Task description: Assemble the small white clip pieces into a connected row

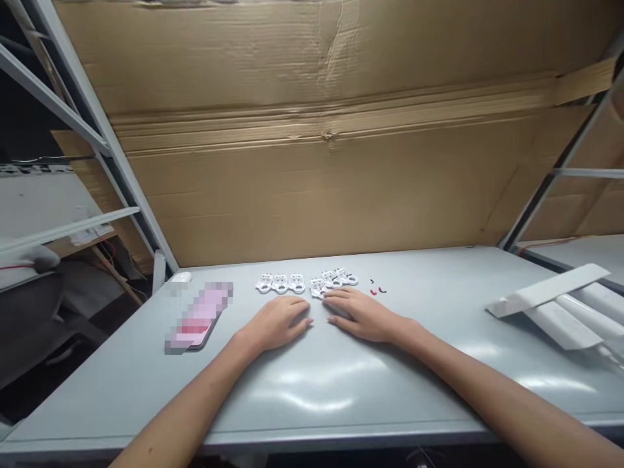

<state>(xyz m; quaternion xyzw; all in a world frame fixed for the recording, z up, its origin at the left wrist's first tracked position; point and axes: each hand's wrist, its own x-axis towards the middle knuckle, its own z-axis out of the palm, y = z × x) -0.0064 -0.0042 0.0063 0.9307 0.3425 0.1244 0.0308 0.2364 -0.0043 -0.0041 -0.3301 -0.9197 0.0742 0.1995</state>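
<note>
My left hand [280, 322] lies flat on the grey table with its fingers stretched out and nothing in it. Just beyond it, three small white plastic parts [280, 283], each with a ring-shaped opening, sit in a row. My right hand [358, 314] also rests palm down, fingers extended. Its fingertips are at a similar white part [317, 286], partly covering it; whether they touch it I cannot tell. Two more white parts [340, 278] lie behind that hand, close together. To their right are a few tiny red and black pieces [374, 292].
A pink phone-like object [197, 318], partly blurred, lies on the table [302, 403] at left, with a small white rounded object [182, 277] behind it. White folded cartons or sleeves [550, 302] are at right. A cardboard wall [316, 201] and metal frame posts [104, 143] bound the table.
</note>
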